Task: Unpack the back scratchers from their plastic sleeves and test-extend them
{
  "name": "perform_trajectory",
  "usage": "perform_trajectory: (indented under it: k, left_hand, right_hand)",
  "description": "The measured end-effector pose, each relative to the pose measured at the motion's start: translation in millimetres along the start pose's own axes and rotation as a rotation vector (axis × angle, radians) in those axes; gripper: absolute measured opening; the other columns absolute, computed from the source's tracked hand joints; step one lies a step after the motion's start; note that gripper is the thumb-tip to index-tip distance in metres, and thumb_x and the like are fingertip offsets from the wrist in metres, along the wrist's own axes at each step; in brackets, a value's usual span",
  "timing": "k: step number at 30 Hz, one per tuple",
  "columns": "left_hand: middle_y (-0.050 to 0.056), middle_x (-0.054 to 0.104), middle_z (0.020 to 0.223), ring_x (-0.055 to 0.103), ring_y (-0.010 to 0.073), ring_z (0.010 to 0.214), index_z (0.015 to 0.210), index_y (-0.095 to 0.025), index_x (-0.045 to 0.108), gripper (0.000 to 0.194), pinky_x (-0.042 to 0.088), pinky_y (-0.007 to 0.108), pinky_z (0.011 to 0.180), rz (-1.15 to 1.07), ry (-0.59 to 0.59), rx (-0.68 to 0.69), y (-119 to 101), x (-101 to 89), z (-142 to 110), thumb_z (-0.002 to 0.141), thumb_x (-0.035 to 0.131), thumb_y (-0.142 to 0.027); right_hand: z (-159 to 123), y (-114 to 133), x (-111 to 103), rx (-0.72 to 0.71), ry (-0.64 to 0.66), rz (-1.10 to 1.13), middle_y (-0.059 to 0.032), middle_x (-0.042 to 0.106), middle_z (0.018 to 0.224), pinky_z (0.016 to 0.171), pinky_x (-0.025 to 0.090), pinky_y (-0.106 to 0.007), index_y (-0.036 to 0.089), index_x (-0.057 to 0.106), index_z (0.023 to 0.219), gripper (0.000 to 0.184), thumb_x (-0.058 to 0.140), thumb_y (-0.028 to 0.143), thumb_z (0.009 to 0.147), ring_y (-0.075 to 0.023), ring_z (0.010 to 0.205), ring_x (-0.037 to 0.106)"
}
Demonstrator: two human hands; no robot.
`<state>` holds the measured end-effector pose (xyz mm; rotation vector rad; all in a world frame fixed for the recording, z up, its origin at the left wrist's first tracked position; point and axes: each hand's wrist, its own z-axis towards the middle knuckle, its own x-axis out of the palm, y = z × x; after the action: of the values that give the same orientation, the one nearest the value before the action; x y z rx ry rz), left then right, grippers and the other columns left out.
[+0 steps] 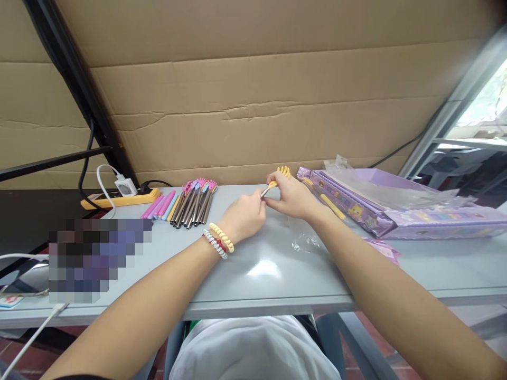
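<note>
Between my hands is a back scratcher with a yellow claw head (284, 171) and a short silver metal rod (266, 191). My right hand (293, 196) pinches it at the base of the claw. My left hand (244, 215) is closed on the rod's lower end, which the fingers hide. To the left lies a bundle of metal rods with pink, blue and yellow claw heads (194, 205). Beside the bundle are several pink, purple and blue handles (160, 205). A yellow handle in a clear wrapper (332, 206) lies right of my right hand.
A purple printed display box (356, 208) with clear plastic bags (376, 190) stands at the right. Thin clear plastic (307, 243) lies under my right forearm. At the back left are a yellow power strip (138, 199) and white charger (125, 186). A cardboard wall (257, 137) stands behind.
</note>
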<state>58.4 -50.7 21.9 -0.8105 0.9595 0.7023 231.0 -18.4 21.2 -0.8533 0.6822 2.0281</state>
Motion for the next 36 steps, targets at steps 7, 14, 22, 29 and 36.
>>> perform_trajectory:
  k: [7,14,22,29,36]
  left_hand:
    - [0.008,0.068,0.080,0.064,0.0243,0.073,0.102,-0.020,0.051,0.024,0.038,0.030,0.060,0.010,0.053,0.006,-1.4,2.5,0.3,0.096,0.030,-0.031]
    - [0.011,0.068,0.082,0.065,0.0253,0.076,0.098,-0.019,0.053,0.031,0.039,0.031,0.062,0.057,-0.027,-0.102,13.6,-2.0,3.4,0.098,0.026,-0.033]
    - [0.008,0.067,0.077,0.065,0.0237,0.075,0.093,-0.020,0.054,0.032,0.037,0.030,0.062,0.023,-0.056,-0.036,9.6,-0.8,1.3,0.098,0.028,-0.037]
    - [0.008,0.067,0.078,0.065,0.0243,0.075,0.096,-0.019,0.054,0.032,0.037,0.030,0.062,0.030,-0.038,-0.024,2.4,-2.6,2.1,0.098,0.027,-0.037]
    - [0.007,0.066,0.076,0.064,0.0232,0.070,0.097,-0.020,0.054,0.033,0.034,0.030,0.058,0.023,-0.001,-0.012,-5.3,-5.6,1.1,0.099,0.025,-0.036]
  right_hand:
    - [2.6,-30.5,-9.1,0.096,-0.054,0.025,-0.0064,0.064,0.086,0.069,0.040,-0.033,0.021,0.048,0.087,0.022,0.057,0.035,0.073,-0.0212,0.074,0.056]
    - [0.4,-12.6,-6.9,0.138,-0.150,0.478,0.0012,0.062,0.072,0.055,0.039,-0.026,0.021,0.042,0.099,0.035,0.061,0.034,0.074,-0.0117,0.052,0.050]
    - [6.2,2.5,-0.3,0.446,0.006,0.888,-0.0024,0.057,0.053,0.040,0.034,-0.023,0.017,0.051,0.064,0.055,0.055,0.071,0.073,-0.0098,0.042,0.049]
    - [10.1,1.3,0.1,0.471,-0.182,1.111,0.0015,0.048,0.043,0.037,0.030,-0.020,0.016,0.050,0.055,0.050,0.070,0.061,0.067,-0.0058,0.036,0.041]
    - [16.5,-2.7,-16.6,0.621,-0.386,1.175,0.0056,0.044,0.043,0.034,0.026,-0.018,0.015,0.051,0.062,0.036,0.069,0.042,0.077,-0.0046,0.033,0.038]
